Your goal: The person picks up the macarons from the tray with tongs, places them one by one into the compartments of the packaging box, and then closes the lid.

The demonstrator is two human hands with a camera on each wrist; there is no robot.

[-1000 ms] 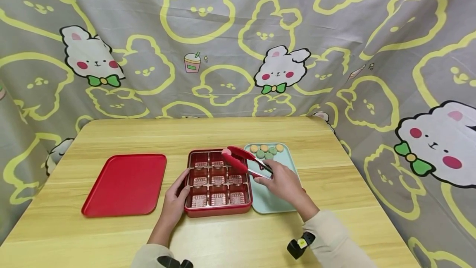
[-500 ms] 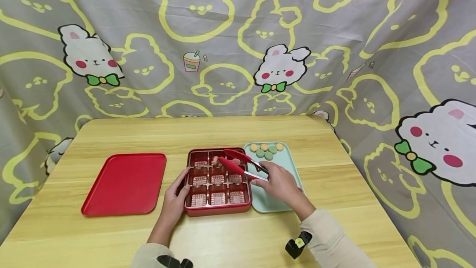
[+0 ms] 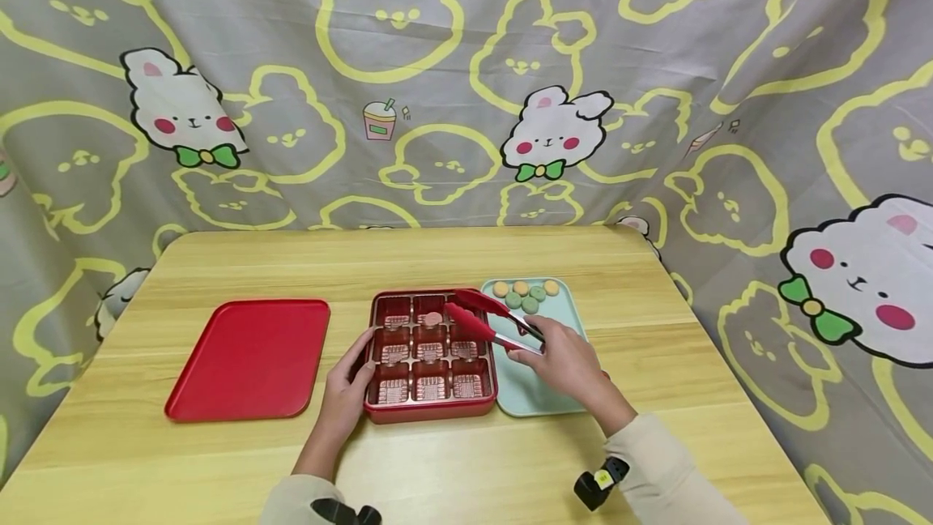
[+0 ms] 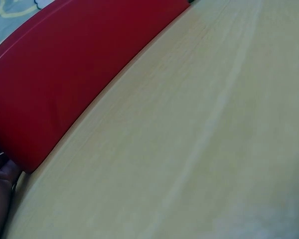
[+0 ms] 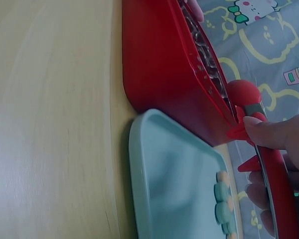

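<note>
A red box (image 3: 430,411) with several square compartments stands mid-table. My left hand (image 3: 346,383) holds its left side, thumb at the rim and fingers along the outer wall. In the left wrist view the box's wall (image 4: 60,74) fills the upper left. My right hand (image 3: 560,355) grips red-tipped metal tongs (image 3: 516,339) above the box's right side. The tongs' arms are spread, with nothing between the tips. A small round pink macaron (image 3: 433,319) lies in the back middle compartment. The right wrist view shows my thumb (image 5: 269,133) pressed along the red handle (image 5: 279,194).
A pale blue tray (image 3: 535,395) touches or nearly touches the box's right side. At its far end sit several green macarons (image 3: 530,305) and orange ones (image 3: 551,288). A flat red tray (image 3: 251,363) lies to the left. Patterned curtains (image 3: 437,63) surround the table.
The tongs brought the pink macaron down into the back middle compartment, spread and let it go. They have since drawn back to the right. My left hand has stayed on the box.
</note>
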